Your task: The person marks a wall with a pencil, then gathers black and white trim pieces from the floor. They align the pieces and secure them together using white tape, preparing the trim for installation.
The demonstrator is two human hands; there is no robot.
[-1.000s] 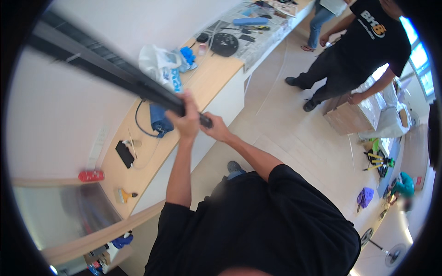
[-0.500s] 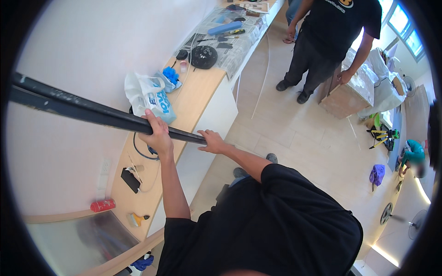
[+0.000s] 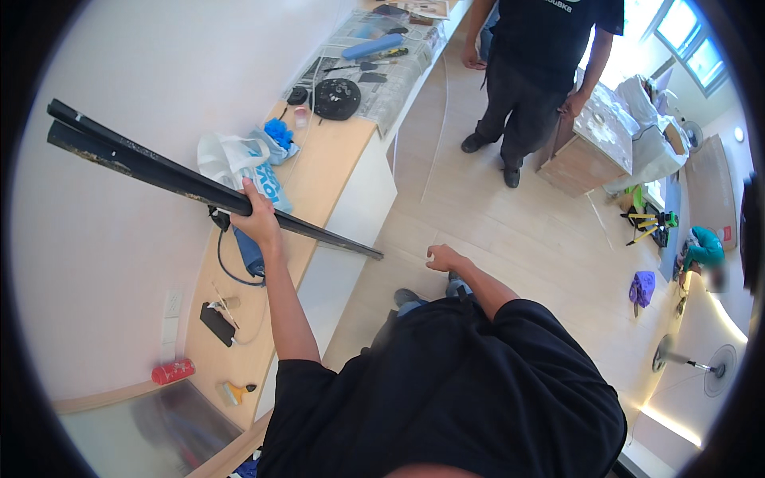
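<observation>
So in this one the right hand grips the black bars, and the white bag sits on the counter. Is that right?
Not quite: the head view shows the left hand gripping the black bars; the right hand is apart from them. The white bag does sit on the counter.
</observation>
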